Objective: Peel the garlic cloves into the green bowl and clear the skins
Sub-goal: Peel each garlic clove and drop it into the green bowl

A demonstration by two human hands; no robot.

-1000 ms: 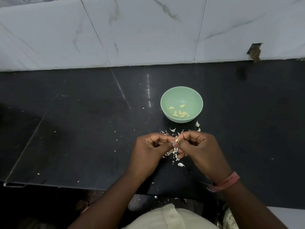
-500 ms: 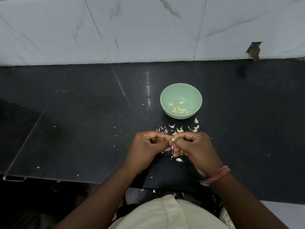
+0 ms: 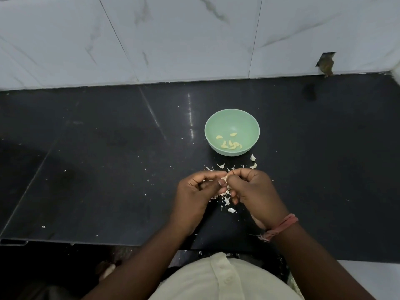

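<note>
Black stone counter [image 3: 108,169] carries a green bowl [image 3: 218,124] holding several peeled cloves [image 3: 230,144]. At six o'clock from the bowl, both hands meet above the counter: the left hand [image 3: 194,195] and right hand [image 3: 253,191] pinch one garlic clove [image 3: 224,178] between their fingertips, each closed on it. White skins [image 3: 227,201] lie scattered under the hands and between them and the bowl. A reddish thread band [image 3: 281,227] circles the right wrist.
</note>
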